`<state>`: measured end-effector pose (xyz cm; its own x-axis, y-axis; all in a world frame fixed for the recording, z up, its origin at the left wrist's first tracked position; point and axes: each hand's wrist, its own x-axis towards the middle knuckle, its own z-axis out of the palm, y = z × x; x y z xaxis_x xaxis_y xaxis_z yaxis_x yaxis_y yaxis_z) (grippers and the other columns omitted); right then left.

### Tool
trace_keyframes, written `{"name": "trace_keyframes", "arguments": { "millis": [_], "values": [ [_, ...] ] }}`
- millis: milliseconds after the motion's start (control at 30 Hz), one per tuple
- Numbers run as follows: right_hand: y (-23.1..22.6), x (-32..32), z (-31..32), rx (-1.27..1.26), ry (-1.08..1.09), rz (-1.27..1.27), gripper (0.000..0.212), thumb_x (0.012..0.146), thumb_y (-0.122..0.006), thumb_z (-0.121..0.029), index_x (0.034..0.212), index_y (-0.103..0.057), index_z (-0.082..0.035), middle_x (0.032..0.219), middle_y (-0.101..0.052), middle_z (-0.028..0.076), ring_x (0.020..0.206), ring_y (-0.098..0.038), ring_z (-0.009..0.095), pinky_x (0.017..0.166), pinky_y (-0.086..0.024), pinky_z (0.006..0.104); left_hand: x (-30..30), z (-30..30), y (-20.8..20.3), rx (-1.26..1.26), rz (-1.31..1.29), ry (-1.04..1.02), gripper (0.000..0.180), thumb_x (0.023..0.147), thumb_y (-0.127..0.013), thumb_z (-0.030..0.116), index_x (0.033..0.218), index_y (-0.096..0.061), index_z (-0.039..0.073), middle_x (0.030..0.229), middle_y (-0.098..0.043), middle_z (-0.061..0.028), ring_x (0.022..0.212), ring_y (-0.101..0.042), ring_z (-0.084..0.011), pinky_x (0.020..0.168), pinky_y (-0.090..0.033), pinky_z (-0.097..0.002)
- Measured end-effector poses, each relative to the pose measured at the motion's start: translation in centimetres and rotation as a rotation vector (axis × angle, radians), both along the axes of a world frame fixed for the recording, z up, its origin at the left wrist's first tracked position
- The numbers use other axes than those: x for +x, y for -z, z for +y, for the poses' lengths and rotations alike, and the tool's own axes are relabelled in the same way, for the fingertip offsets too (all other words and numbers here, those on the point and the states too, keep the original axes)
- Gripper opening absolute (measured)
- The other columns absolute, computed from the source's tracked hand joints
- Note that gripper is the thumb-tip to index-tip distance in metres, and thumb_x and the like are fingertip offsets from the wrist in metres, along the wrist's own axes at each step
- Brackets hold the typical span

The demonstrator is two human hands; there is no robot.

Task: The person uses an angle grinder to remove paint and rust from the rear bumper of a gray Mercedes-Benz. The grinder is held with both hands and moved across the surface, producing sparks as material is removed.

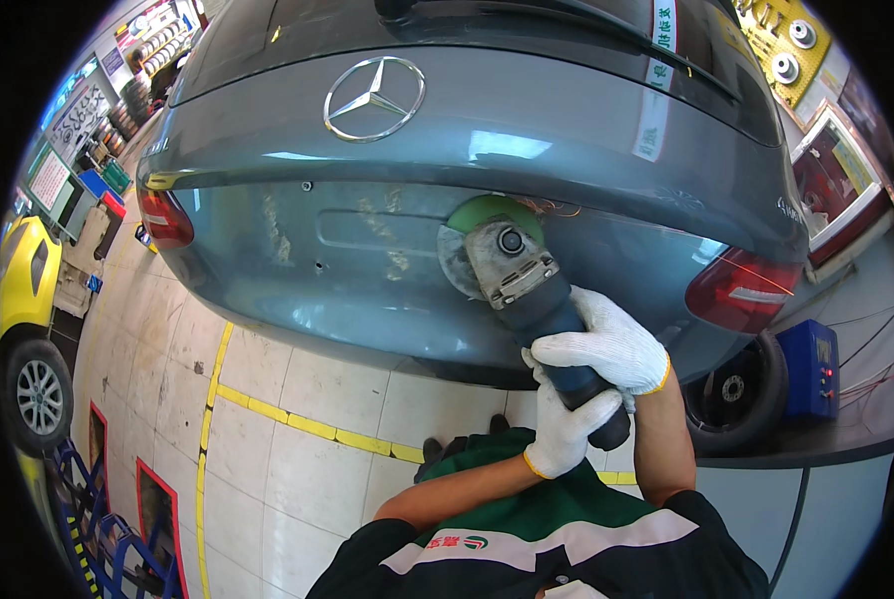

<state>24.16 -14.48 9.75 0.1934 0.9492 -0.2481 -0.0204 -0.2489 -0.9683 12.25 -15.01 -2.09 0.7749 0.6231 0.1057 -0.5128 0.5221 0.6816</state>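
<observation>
Both my hands wear white knit gloves with yellow cuffs and grip an angle grinder [522, 285]. My left hand [565, 424] is closed round the rear of its dark handle. Further forward, my right hand [611, 344] wraps over the body. The grinder's green disc [494, 212], partly covered by the guard and head, meets the panel just under the trim edge of a grey-blue car tailgate [387, 230]. Thin orange sparks [552, 208] show at the disc's right. Left of it, the panel has rough scuffed patches [370, 220] and small holes.
Red tail lights [744, 290] flank the tailgate. At right, a wheel [734, 389] and a blue box [809, 369] sit by a dark-topped bench. A yellow car [27, 270] and blue metal frames [117, 549] stand left. Yellow lines [307, 424] cross the tiled floor.
</observation>
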Motion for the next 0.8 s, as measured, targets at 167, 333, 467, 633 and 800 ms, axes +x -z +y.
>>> {"name": "trace_keyframes", "arguments": {
  "millis": [167, 333, 467, 633, 800],
  "values": [
    [0.2, 0.4, 0.2, -0.03, -0.015, -0.038, 0.053, 0.087, -0.083, -0.029, 0.127, -0.065, 0.002, 0.099, -0.07, 0.008, 0.086, -0.065, 0.015, 0.08, -0.056, 0.0318, 0.2, 0.1, 0.6, 0.046, 0.017, -0.021, 0.043, 0.089, -0.078, 0.009, 0.129, -0.062, 0.001, 0.114, -0.072, -0.0099, 0.102, -0.073, -0.0194, 0.092, -0.059, -0.037],
    [-0.4, 0.1, -0.4, -0.018, -0.014, 0.031, 0.055, 0.087, -0.083, -0.029, 0.128, -0.065, 0.002, 0.101, -0.07, 0.007, 0.088, -0.065, 0.015, 0.081, -0.056, 0.0322, 0.1, -0.4, -0.2, -0.051, -0.001, -0.008, 0.041, 0.089, -0.079, 0.01, 0.126, -0.065, 0.001, 0.115, -0.072, -0.0093, 0.101, -0.072, -0.0186, 0.091, -0.058, -0.0365],
    [0.1, 0.1, 0.1, 0.002, -0.004, -0.029, 0.054, 0.088, -0.082, -0.027, 0.13, -0.064, 0.002, 0.1, -0.069, 0.007, 0.088, -0.065, 0.015, 0.08, -0.056, 0.032, 0.0, 0.1, 0.5, 0.006, 0.01, 0.0, 0.042, 0.089, -0.079, 0.01, 0.127, -0.064, 0.001, 0.115, -0.072, -0.0094, 0.101, -0.072, -0.0183, 0.091, -0.058, -0.0363],
    [-0.6, -0.1, -0.5, -0.045, 0.006, 0.039, 0.056, 0.087, -0.083, -0.028, 0.131, -0.064, 0.002, 0.101, -0.069, 0.008, 0.089, -0.064, 0.015, 0.081, -0.056, 0.0317, -0.1, -0.3, 0.1, -0.045, -0.012, 0.034, 0.044, 0.089, -0.079, 0.01, 0.128, -0.064, 0.0, 0.117, -0.072, -0.0097, 0.103, -0.072, -0.0185, 0.092, -0.058, -0.0359],
    [-0.3, -0.3, 0.0, -0.028, 0.014, -0.014, 0.057, 0.087, -0.082, -0.026, 0.132, -0.063, 0.002, 0.101, -0.069, 0.008, 0.087, -0.065, 0.015, 0.079, -0.057, 0.0316, -0.1, -0.1, 0.8, 0.027, 0.021, -0.008, 0.043, 0.088, -0.079, 0.01, 0.128, -0.064, 0.0, 0.117, -0.071, -0.01, 0.103, -0.072, -0.0187, 0.092, -0.058, -0.036]
  ]
}}
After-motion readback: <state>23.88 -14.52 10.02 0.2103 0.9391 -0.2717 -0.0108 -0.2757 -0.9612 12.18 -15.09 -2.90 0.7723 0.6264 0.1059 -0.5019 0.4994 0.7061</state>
